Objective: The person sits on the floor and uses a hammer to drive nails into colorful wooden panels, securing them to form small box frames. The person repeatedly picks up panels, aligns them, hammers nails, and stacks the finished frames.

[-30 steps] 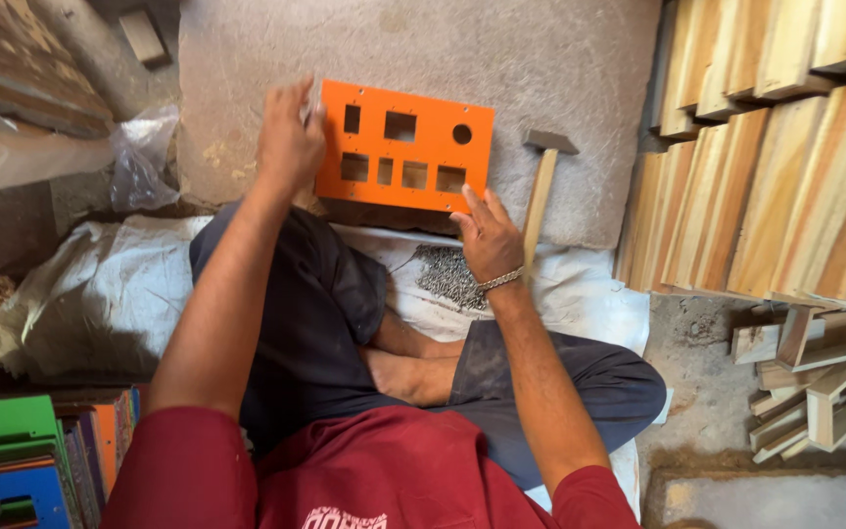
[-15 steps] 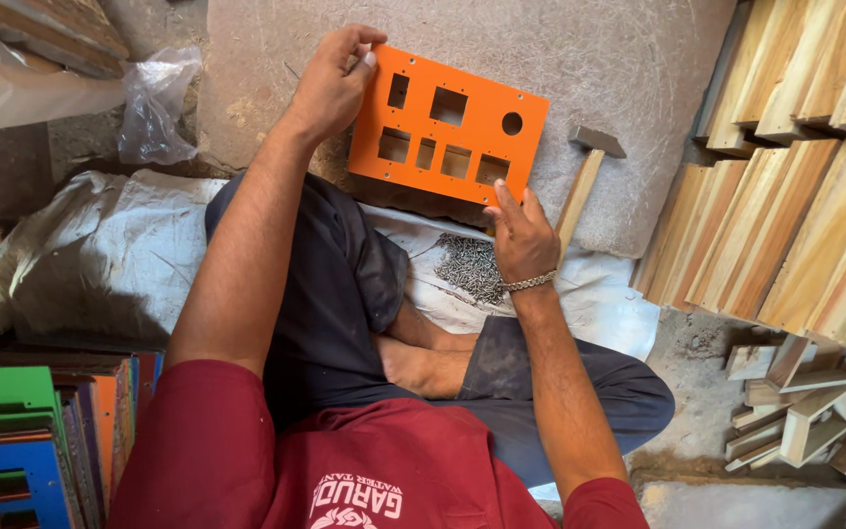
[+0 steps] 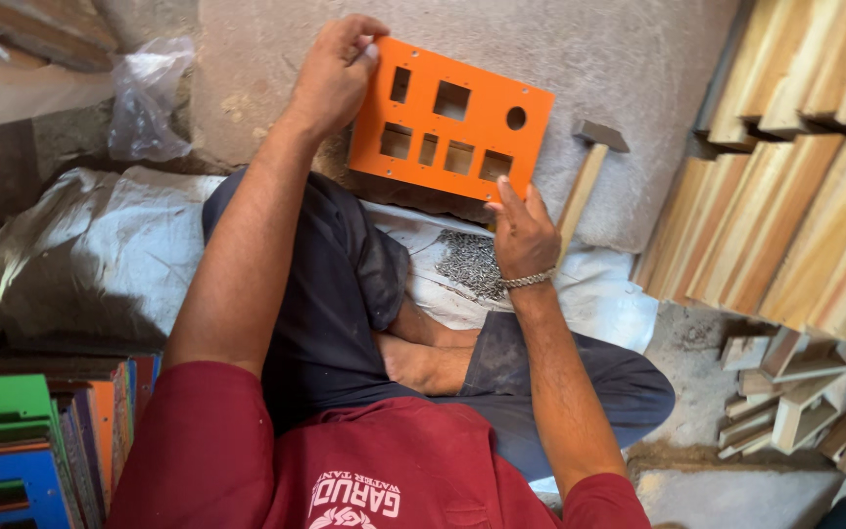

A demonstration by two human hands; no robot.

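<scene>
An orange panel (image 3: 462,132) with several square cut-outs and one round hole lies on a grey stone slab (image 3: 629,69) in front of me. My left hand (image 3: 333,73) grips its upper left corner. My right hand (image 3: 521,230) rests its fingertips on the panel's lower right edge and holds nothing that I can see. A hammer (image 3: 587,171) with a wooden handle lies just right of that hand. A small heap of nails (image 3: 467,263) sits on white sacking (image 3: 100,245) below the panel, beside my crossed legs.
Stacked wooden boards (image 3: 795,186) lean along the right side, with small wooden offcuts (image 3: 795,402) below them. Coloured panels, green, blue and orange (image 3: 12,451), stand stacked at the lower left. A crumpled plastic bag (image 3: 144,93) lies at the upper left.
The view has shifted, so the panel sits more to the right. My left hand stays on the panel's upper left corner; my right hand has settled against its lower right edge.
</scene>
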